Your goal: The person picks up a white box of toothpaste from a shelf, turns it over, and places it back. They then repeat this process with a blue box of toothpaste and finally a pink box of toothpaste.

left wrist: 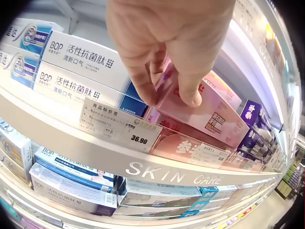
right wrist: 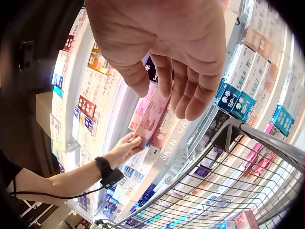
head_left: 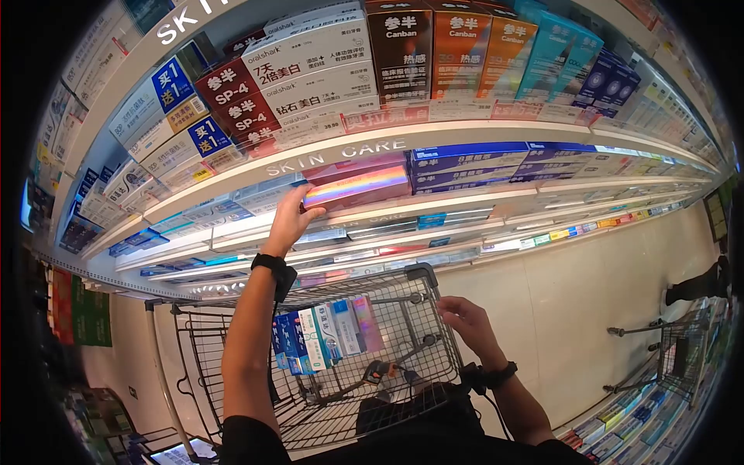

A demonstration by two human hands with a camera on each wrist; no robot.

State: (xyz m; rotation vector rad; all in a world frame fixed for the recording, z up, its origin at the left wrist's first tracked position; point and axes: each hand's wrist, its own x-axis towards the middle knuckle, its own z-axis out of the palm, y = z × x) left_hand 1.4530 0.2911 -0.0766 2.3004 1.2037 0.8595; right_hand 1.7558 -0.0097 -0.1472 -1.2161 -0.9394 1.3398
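A shiny pink box [head_left: 356, 188] lies on the shelf marked SKIN CARE, gripped at its left end by the left hand [head_left: 291, 221]. In the left wrist view, the thumb and fingers of the left hand [left wrist: 167, 52] pinch the end of the pink box [left wrist: 205, 112], which sits tilted over other pink boxes. The right hand [head_left: 469, 329] hangs over the cart's right edge, its fingers loosely bent and holding nothing. The right wrist view has the right hand [right wrist: 162, 52] in front, with the left hand [right wrist: 126, 148] on the pink box [right wrist: 151, 114] beyond it.
A wire shopping cart [head_left: 422, 291] stands below the shelf with several boxes [head_left: 322, 337] in a row inside. Boxes [head_left: 399, 58] fill the shelf above, and purple boxes [head_left: 469, 167] lie right of the pink one. Another cart [head_left: 678, 353] and a person's leg [head_left: 697, 285] are at the right.
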